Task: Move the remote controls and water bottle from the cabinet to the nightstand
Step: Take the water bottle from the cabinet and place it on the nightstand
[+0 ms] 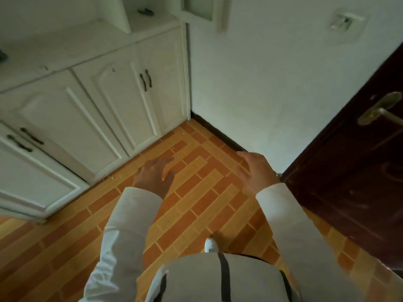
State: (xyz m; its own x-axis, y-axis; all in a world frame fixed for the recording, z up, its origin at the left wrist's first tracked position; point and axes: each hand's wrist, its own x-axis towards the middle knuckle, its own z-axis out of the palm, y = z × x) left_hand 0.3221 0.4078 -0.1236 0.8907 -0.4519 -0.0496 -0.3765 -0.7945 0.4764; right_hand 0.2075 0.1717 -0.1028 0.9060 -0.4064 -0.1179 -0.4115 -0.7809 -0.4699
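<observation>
Entry, head view, taken with the cabinet (91,101) as landmark.

Hands: I found my left hand (156,174) held out over the floor (196,192) just in front of the cabinet's doors, fingers loosely spread and curled downward, holding nothing. My right hand (255,171) was further from the cabinet, near the dark door (349,182), palm down with fingers spread, likewise empty.

Task items: one dark object (145,12) lay in the open compartment above the cabinet's tabletop (65,46); I judged it possibly a remote control, but it was too blurred to be sure. Another dark shape (2,56) sat at the far left edge of the tabletop, cut off by the frame; I could not tell what it was. No water bottle showed anywhere. The nightstand was not in view.

Other fixtures: the cabinet's lower doors were closed, with dark handles (145,80). A white wall (272,83) met the cabinet at its right side. A shoe (211,245) pointed toward the corner.

Progress: with both hands empty and nothing visibly delivered, I judged the task either barely begun or between trips. At least the dark object in the compartment remained to be carried; the bottle's status could not be established.
</observation>
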